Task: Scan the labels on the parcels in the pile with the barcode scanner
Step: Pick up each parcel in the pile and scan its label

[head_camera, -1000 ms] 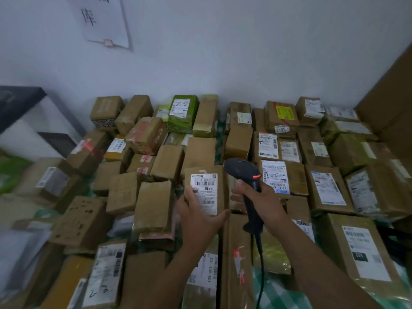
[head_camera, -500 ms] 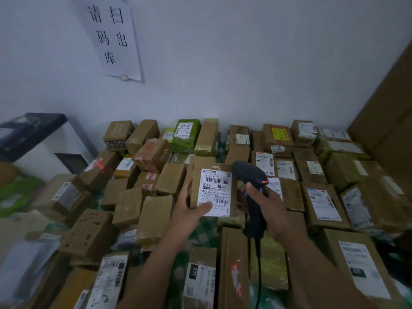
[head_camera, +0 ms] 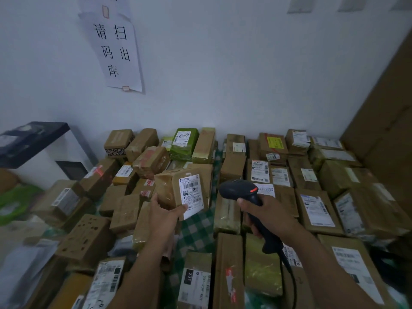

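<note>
My left hand [head_camera: 166, 216] grips a brown cardboard parcel [head_camera: 171, 190] from below and holds it lifted above the pile, its white barcode label [head_camera: 191, 192] tilted toward the right. My right hand [head_camera: 266, 216] grips the handle of a black barcode scanner [head_camera: 239, 191] with a red mark on its head. The scanner's head sits just right of the parcel, apart from it, and its cable runs down past my right forearm. Several brown taped parcels [head_camera: 316, 208] with white labels cover the surface around both hands.
A green parcel [head_camera: 184, 141] lies at the back by the white wall. A paper sign [head_camera: 116, 50] hangs on the wall. A dark-topped white cabinet [head_camera: 33, 141] stands at the left; tall cardboard [head_camera: 388, 121] leans at the right. Green checked cloth [head_camera: 196, 230] shows under the lifted parcel.
My left hand has lifted the labelled parcel off the pile and turned it to the left. The scanner has shifted right, away from it. The camera has tilted upward.
</note>
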Motion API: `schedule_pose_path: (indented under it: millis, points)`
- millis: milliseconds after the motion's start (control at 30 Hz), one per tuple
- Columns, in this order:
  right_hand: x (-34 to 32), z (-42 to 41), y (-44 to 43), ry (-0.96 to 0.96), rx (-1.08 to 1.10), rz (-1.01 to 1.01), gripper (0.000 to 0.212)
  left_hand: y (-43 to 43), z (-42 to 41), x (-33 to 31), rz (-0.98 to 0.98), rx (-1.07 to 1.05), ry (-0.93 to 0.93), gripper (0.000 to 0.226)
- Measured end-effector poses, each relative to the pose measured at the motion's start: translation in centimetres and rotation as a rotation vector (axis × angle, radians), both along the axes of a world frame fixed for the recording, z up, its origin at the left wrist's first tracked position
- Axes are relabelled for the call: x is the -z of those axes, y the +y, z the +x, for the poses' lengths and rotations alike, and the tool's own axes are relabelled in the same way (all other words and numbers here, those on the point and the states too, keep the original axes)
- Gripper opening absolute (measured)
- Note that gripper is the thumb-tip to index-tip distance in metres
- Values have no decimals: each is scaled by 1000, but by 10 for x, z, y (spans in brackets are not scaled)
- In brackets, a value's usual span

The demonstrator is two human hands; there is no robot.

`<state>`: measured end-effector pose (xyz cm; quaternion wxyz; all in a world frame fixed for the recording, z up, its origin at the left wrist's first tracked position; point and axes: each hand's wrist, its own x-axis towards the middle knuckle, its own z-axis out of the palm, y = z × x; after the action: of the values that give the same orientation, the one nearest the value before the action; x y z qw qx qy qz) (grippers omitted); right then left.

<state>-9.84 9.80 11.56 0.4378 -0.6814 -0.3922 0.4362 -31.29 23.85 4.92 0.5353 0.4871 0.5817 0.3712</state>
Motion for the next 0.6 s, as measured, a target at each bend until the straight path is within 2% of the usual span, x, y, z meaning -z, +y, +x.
schedule_pose_path:
  millis: [167, 333, 600]
  points:
    - [-4, -2, -8, 18, -24, -1, 40, 0, -3, 4, 70, -10, 7, 79]
    - [-6, -4, -11, 24, -51, 2, 43, -3, 0, 5, 48, -5, 30, 84]
    - [-6, -7, -8, 35, -37, 15, 35, -1, -1, 13, -40, 95, 91, 82]
